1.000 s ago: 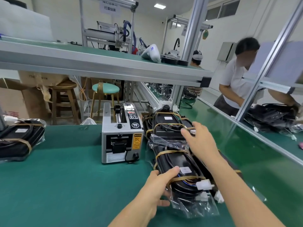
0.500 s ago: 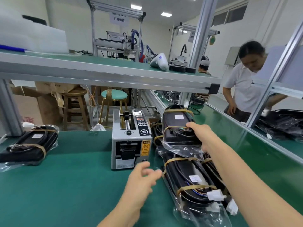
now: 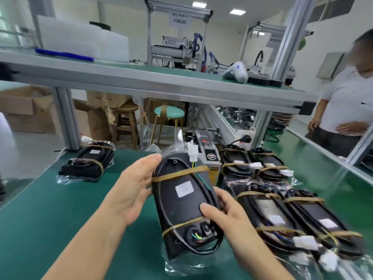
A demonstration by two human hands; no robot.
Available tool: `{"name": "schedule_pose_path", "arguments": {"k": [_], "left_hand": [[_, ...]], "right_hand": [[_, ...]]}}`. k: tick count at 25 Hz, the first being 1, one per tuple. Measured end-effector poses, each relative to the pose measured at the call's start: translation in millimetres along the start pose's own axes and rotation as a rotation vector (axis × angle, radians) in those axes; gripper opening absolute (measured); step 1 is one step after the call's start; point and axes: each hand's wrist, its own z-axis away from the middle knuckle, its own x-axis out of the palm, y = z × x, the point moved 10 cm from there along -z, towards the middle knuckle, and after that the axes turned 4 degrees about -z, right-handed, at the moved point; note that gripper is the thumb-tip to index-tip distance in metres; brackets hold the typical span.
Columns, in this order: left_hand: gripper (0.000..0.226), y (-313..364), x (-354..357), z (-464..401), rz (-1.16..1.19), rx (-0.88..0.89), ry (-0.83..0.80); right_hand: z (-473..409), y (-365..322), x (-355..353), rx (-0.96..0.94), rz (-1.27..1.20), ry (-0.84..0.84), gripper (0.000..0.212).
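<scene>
Workbench (image 3: 60,209) with a green mat fills the lower view, seen from the worker's own eyes. One long shelf (image 3: 161,85) spans above it on metal posts. One other person (image 3: 343,104) in a white shirt stands at the far right, behind the bench. Two seats stand beyond the bench: one wooden stool (image 3: 126,122) and one teal stool (image 3: 169,114).

Four bagged units (image 3: 266,217) lie side by side on the mat at the right, two nearer and two farther. One lone unit (image 3: 88,160) lies well apart at the far left.

One black unit (image 3: 181,203), long and oval, is held up above the mat at centre, its far end tilted upward. One grey machine (image 3: 209,158) sits just behind it, partly hidden.

The left hand (image 3: 135,190) grips the unit's upper left edge, thumb over the rim and fingers behind. The right hand (image 3: 226,217) grips the lower right side, thumb pressed on the front face.

Two tan rubber bands wrap the held unit: the upper band (image 3: 179,174) and the lower band (image 3: 181,225). One white label (image 3: 184,188) sits between them. One white plug (image 3: 192,152) sticks up on wires at the top end.
</scene>
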Motion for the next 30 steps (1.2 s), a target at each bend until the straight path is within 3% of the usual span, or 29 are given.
{"name": "schedule_pose_path", "arguments": {"k": [5,8,10,13,15,17,19,21,23,25,26,28,30], "left_hand": [[0.033,-12.5,-56.9,19.2,0.074,0.001,0.355],[0.025,-14.1,-73.1,27.1,0.128,-0.006,0.408],[0.015,-4.4,-85.9,31.7,0.09,0.09,0.441],[0.044,26.4,-98.8,58.0,-0.206,0.407,0.552],[0.038,39.5,-85.0,72.1,-0.475,0.61,0.484],[0.026,29.0,-61.6,67.7,-0.535,0.572,0.211],[0.054,15.8,-48.3,60.2,-0.68,0.483,0.03],[0.071,11.8,-55.3,52.3,-0.752,0.418,0.032],[0.068,11.8,-64.2,47.9,-0.707,0.373,0.061],[0.064,11.9,-65.6,47.2,-0.713,0.385,0.057],[0.063,12.6,-63.8,47.8,-0.73,0.403,0.056],[0.064,15.0,-56.3,49.8,-0.756,0.455,0.038],[0.065,17.1,-47.6,53.8,-0.757,0.484,-0.006]], "right_hand": [[-10.2,50.2,48.7,0.007,-0.06,-0.169,0.055],[-21.8,59.5,71.3,0.018,-0.057,-0.268,0.06],[-28.4,64.2,81.5,0.018,-0.061,-0.299,0.061],[-35.5,71.1,91.5,0.008,-0.072,-0.325,0.062],[-38.6,78.3,95.7,0.03,-0.097,-0.328,0.063],[-39.4,82.6,95.8,0.057,-0.142,-0.31,0.063],[-36.4,81.7,96.6,0.07,-0.132,-0.312,0.061],[-29.3,66.3,99.9,0.015,0.003,-0.365,0.064],[-22.0,30.3,86.9,-0.154,0.223,-0.269,0.068],[-2.9,-33.0,66.3,-0.493,0.319,-0.073,0.053],[10.9,-62.4,68.7,-0.649,0.308,-0.08,0.04],[32.8,-99.3,102.6,-0.845,0.384,-0.271,0.023],[26.2,-95.5,136.5,-0.826,0.701,-0.413,0.025]]}}
